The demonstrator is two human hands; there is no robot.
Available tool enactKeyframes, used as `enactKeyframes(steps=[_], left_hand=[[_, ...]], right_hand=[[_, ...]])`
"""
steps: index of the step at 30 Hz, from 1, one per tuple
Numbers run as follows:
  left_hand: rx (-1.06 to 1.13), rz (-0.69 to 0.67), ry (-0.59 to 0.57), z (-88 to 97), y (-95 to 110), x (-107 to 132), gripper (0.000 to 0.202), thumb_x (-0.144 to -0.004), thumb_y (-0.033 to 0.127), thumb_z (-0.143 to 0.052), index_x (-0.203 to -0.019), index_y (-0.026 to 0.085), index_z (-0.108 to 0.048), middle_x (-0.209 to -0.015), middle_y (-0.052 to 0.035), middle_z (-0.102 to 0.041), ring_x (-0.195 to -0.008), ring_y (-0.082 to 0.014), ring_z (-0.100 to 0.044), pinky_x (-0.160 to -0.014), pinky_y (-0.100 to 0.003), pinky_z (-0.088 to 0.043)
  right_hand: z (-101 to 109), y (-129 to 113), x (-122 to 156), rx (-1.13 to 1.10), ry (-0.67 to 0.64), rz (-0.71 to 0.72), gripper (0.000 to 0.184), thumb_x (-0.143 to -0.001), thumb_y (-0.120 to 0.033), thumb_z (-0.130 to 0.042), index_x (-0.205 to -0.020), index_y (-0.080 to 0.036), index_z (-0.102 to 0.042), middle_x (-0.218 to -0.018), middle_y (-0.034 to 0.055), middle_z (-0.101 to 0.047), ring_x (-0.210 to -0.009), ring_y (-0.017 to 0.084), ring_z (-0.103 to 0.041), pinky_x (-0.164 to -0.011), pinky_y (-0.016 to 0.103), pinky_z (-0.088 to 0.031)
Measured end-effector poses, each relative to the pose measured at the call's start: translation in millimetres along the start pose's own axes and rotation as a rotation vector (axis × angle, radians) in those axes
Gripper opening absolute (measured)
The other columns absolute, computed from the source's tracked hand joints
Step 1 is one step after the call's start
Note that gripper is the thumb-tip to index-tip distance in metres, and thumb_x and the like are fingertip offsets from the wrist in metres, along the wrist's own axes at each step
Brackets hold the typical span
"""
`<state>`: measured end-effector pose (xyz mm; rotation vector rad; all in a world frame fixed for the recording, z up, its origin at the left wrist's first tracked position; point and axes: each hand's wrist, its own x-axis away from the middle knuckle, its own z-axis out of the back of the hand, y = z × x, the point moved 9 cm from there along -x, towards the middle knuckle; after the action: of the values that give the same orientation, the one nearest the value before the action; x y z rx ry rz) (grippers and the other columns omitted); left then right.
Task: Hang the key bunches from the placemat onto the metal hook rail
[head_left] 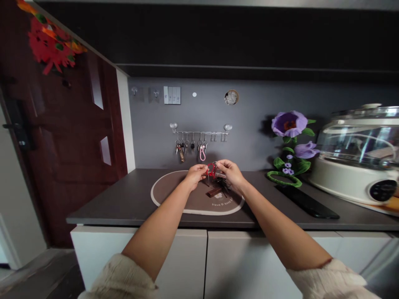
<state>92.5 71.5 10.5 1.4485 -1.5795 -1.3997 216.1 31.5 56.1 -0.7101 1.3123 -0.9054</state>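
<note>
Both hands meet over the oval brown mat [170, 193], which lies on the dark tabletop [107, 199]. Taking the red cord [211, 169] as the centre of a clock, the left hand [197, 176] comes in from 8 o'clock, its fingers pinched narrow on the cord's near end. The right hand [230, 171] is at 3 o'clock, its fingers closed on a small metal ring [215, 163] beside the cord. The cord is thus between the 2 hands, above the mat.

Dark keys [222, 182] bunch at 5 o'clock, under the right hand; whether they hang or lie on the mat I cannot tell. A brown bar [213, 192] is at 6 o'clock, over the mat.

Near 11 o'clock, a wall rack [201, 133] carries more keys and a pink loop [202, 153]. Purple flowers [289, 123] stand at 2 o'clock, a cream appliance [339, 178] at 3, and a black phone [307, 201] between 3 and 4.
</note>
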Motion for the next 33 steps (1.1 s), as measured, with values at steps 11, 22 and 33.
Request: enactKeyframes(steps=[11, 22, 33], left_hand=[[-0.179, -0.178, 0.146, 10.1, 16, 0, 0.025, -0.065, 0.032, -0.057, -0.082, 0.013, -0.058, -0.077, -0.0049, -0.06, -0.063, -0.0087, -0.052, -0.054, -0.02, -0.036], [-0.515, -0.399, 0.372, 32.7, 25, -7, 0.022, -0.071, 0.033, -0.047, -0.07, 0.013, -0.055, -0.066, -0.0043, -0.059, -0.059, -0.011, -0.052, -0.059, -0.024, -0.039], [-0.778, -0.434, 0.389, 25.5, 32, 0, 0.022, -0.074, 0.032, -0.044, -0.071, 0.015, -0.056, -0.072, -0.0057, -0.061, -0.068, -0.0131, -0.055, -0.064, -0.024, -0.04]], right_hand=[[-5, -19, -33, 0.011, 0.011, 0.045, 0.027, -0.059, -0.04, -0.061, -0.071, -0.015, -0.057, -0.066, 0.0, -0.057, -0.06, 0.008, -0.05, -0.06, 0.023, -0.039], [2, -27, -71, -0.144, 0.122, -0.057, 0.009, -0.065, -0.023, -0.059, -0.068, -0.016, -0.054, -0.061, -0.0012, -0.056, -0.057, 0.008, -0.052, -0.06, 0.024, -0.045], [10, -21, -105, -0.225, 0.299, -0.117, 0.012, -0.073, -0.011, -0.049, -0.061, -0.014, -0.048, -0.047, -0.0021, -0.051, -0.043, 0.006, -0.048, -0.048, 0.022, -0.048]])
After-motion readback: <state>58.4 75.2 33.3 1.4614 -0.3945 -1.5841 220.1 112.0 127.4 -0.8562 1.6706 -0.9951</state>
